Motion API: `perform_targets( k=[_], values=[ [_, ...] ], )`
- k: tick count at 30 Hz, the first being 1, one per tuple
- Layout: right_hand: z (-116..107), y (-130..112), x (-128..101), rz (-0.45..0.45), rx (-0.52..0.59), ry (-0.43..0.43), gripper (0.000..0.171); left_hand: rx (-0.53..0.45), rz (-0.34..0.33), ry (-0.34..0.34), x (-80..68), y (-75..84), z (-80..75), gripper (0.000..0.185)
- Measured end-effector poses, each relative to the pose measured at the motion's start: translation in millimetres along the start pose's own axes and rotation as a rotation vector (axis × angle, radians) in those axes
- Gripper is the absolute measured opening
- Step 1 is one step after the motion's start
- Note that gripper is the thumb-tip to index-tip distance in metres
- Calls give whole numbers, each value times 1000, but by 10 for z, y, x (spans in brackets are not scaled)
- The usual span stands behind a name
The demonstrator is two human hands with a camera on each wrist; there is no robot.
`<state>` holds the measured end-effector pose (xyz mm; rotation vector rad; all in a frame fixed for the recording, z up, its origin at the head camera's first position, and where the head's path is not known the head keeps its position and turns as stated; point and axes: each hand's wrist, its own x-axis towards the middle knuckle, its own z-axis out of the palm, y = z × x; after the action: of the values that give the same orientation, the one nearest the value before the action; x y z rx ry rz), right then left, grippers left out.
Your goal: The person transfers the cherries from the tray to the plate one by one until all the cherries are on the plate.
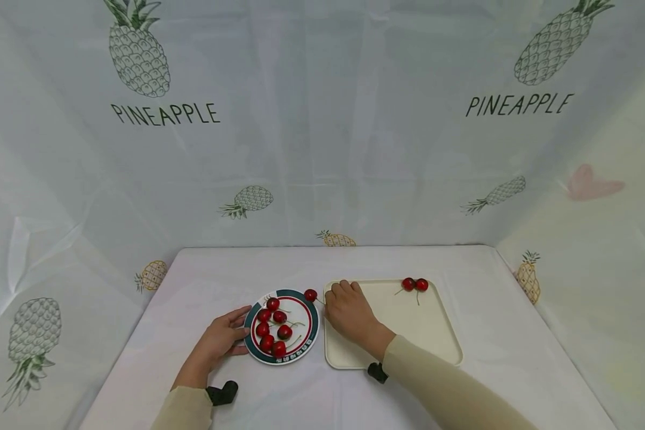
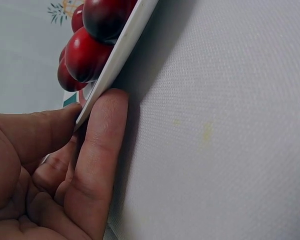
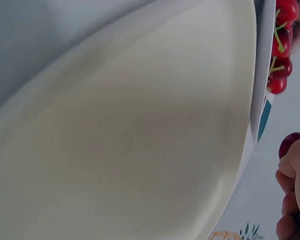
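Note:
My left hand grips the left rim of a round white plate with a dark green and red border. In the left wrist view the thumb lies on the rim's upper side and a finger beneath it. Several red cherries with green stems lie on the plate. My right hand, fingers curled, pinches a single cherry by its stem over the gap between the plate and a cream tray. In the right wrist view that dark red cherry shows just past the fingertips.
Two cherries with stems sit at the tray's far right corner. A white cloth covers the table, and a curtain printed with pineapples hangs behind and along the sides.

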<state>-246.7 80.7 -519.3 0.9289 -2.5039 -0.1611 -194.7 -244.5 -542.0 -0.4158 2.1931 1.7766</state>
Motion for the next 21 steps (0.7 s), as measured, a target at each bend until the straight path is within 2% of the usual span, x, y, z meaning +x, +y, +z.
perform_targets(
  k=[11,21],
  values=[
    [42,-318,296,-1,13,-107,22,-4,-3,4,-27,22,12,59],
    [135,-501,449,12,22,-179,25,-3,-6,12,-60,55,18,59]
  ],
)
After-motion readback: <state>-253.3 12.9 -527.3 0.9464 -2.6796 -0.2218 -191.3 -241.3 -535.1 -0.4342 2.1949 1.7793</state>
